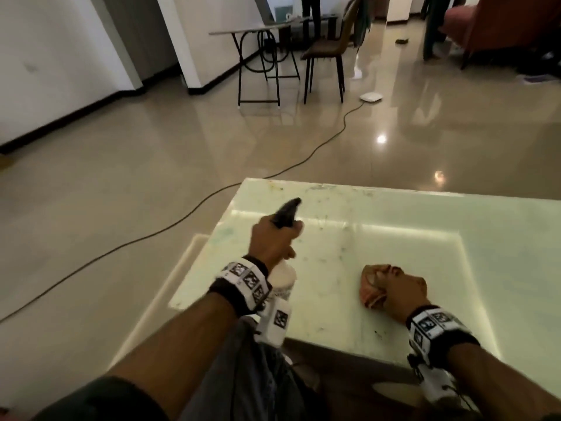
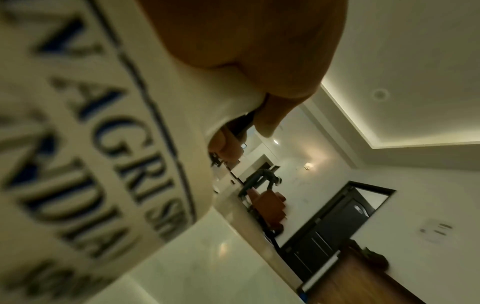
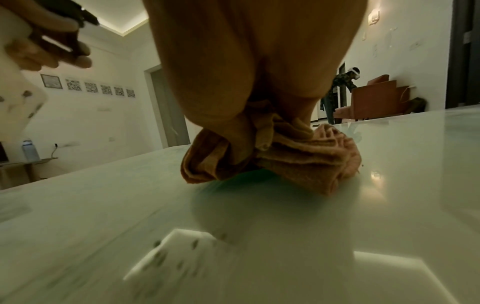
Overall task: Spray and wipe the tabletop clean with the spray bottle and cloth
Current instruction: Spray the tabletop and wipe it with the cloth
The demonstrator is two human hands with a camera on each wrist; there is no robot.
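Far left: glossy beige floor (image 1: 121,177) with a thin cable (image 1: 182,217) snaking across toward a white puck-shaped gadget (image 1: 370,97). Folding table (image 1: 258,31) and a brown chair (image 1: 328,47) way back there too.

Moving in: left hand (image 1: 270,241) wrapped tight around the neck of the spray bottle (image 1: 280,278), held up off the counter (image 1: 364,238) over its left part. Black nozzle (image 1: 287,211) aimed forward and a bit right, out across the glass. Grip fully closed round the bottle, fingers (image 3: 52,55) hooked over the black trigger part in the right wrist view. White bottle body tilted, base hanging back toward the wrist. Blurry blue lettering on the label (image 2: 103,133) right up against the left wrist camera, thumb (image 2: 272,82) pressed on the white plastic.

Counter itself: pale greenish glass, shiny, lit strips glowing under it, speckled with small dark spots and smudges, mostly toward the far edge and middle.

Further right: right hand (image 1: 400,294) bunched into a fist on the cloth (image 1: 375,284), a scrunched orange-pink rag. Grip closed on it, wad sticking out ahead of the knuckles and sitting right on the glass, near the front edge. Folds of the cloth (image 3: 298,156) touching the surface, plain in the right wrist view. Bottle and cloth well apart.

Far right, background: orange armchair (image 3: 374,96) and a person (image 3: 340,86) bent over beside it.
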